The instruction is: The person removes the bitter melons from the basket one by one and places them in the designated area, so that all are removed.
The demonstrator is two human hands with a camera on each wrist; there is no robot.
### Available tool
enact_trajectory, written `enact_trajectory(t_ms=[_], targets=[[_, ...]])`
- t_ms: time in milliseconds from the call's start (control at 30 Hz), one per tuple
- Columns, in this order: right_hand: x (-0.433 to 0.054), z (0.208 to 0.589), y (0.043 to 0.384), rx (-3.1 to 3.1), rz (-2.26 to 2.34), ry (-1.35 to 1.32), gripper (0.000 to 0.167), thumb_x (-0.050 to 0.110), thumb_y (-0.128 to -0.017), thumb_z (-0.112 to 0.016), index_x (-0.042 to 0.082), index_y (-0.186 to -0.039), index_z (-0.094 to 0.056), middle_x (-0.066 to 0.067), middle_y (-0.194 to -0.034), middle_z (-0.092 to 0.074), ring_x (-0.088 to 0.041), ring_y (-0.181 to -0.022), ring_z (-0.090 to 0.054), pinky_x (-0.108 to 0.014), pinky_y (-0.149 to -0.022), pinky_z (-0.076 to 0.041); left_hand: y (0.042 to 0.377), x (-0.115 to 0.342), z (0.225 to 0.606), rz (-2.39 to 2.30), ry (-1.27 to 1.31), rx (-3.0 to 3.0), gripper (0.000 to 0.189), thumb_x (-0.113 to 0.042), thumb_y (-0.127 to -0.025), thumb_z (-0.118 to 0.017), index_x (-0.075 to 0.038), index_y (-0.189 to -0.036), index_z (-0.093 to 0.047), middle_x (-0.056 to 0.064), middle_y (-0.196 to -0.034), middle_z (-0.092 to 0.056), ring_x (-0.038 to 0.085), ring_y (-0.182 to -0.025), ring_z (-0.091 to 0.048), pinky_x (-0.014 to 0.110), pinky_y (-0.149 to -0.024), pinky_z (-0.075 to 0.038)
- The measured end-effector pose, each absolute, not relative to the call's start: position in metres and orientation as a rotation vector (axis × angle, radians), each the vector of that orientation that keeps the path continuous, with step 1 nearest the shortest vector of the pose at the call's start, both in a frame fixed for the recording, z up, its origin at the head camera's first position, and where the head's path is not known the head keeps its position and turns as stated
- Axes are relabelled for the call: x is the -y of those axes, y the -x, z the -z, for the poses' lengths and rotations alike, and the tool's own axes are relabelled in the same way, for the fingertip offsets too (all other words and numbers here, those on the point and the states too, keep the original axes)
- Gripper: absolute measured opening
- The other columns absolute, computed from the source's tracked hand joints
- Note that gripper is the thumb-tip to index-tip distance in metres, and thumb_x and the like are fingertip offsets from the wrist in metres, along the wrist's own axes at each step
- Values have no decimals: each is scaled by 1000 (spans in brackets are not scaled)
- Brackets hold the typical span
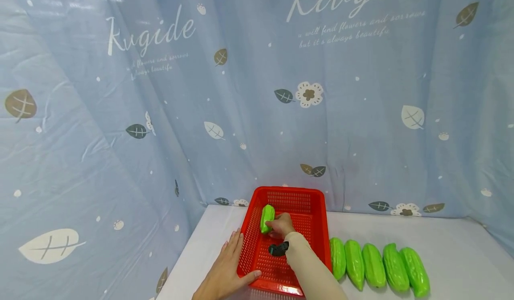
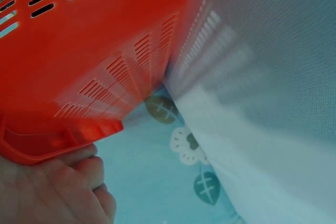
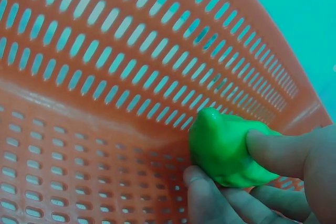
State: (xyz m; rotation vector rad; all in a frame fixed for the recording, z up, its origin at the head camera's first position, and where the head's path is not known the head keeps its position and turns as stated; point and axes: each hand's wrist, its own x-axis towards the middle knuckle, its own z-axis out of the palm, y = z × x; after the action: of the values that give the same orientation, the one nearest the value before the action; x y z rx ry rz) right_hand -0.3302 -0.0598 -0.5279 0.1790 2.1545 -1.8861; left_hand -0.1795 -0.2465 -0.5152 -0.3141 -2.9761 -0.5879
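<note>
A red plastic basket (image 1: pixel 327 246) with slotted walls stands on the white table. My left hand (image 1: pixel 225 266) holds its near left corner, thumb over the front rim and fingers along the left side. In the left wrist view, the fingers (image 2: pixel 92 174) lie right at the basket's rim (image 2: pixel 31 156). Inside the basket, my right hand (image 1: pixel 282 225) pinches a bright green bitter melon (image 1: pixel 267 219) near the left wall. The right wrist view shows the thumb (image 3: pixel 278 150) on top of the melon (image 3: pixel 226 148) and the other fingers beneath it.
Several more green bitter melons (image 1: pixel 373 265) lie side by side on the white table (image 1: pixel 453 251), right of the basket. A blue printed curtain (image 1: pixel 257 113) hangs behind and to the left. A dark wrist device (image 1: pixel 278 249) is at my right wrist.
</note>
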Motion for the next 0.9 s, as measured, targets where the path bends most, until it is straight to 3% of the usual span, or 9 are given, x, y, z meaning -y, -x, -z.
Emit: enact_trajectory(t_ms=[367, 900], targets=[[49, 511, 321, -2161, 1827, -92, 42, 11, -97, -72, -15, -127, -60, -25, -105, -72, -25, -78, -77, -35, -73, -66, 178, 247, 514, 610, 323, 2957, 113, -76, -83, -62, -4, -164, -27, 13, -172, -27, 33, -160, -26, 61, -125, -30], [10, 489, 314, -2109, 1824, 44, 48, 12, -96, -73, -14, -133, -58, -25, -108, -71, -22, -78, -76, -37, -75, -66, 179, 249, 516, 599, 313, 2948, 115, -77, -81, -64, -3, -163, -28, 13, -172, -28, 33, -160, -26, 61, -125, -30]])
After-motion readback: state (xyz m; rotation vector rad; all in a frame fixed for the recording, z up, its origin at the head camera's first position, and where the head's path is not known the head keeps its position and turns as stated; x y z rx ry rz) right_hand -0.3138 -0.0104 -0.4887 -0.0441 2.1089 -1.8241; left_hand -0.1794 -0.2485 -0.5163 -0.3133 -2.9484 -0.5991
